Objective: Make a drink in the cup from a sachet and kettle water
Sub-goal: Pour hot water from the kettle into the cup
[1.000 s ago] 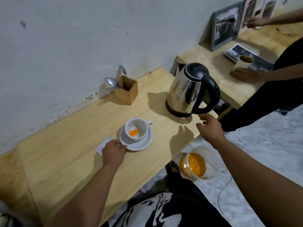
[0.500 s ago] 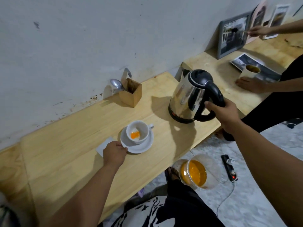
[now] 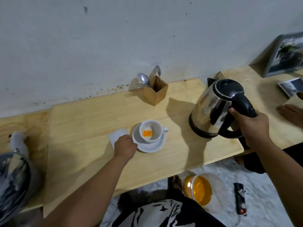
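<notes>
A white cup [image 3: 151,131] with orange powder in its bottom stands on a white saucer [image 3: 151,145] in the middle of the wooden table [image 3: 91,128]. My left hand [image 3: 125,147] grips the saucer's left rim. A white sachet [image 3: 117,136] lies flat just behind that hand. At the right, the steel kettle [image 3: 211,110] with a black lid stands upright near the table's front edge. My right hand [image 3: 252,126] is closed around its black handle.
A wooden holder [image 3: 155,92] with spoons stands by the wall. Another person's hand [image 3: 291,114] rests at the far right near photos. On the floor below sit a glass jar [image 3: 199,188] of orange liquid and a black power strip [image 3: 240,199]. A grey bundle [image 3: 13,177] lies at left.
My right hand went from hovering near the kettle to gripping its handle. My left hand has stayed on the saucer. The view has swung left.
</notes>
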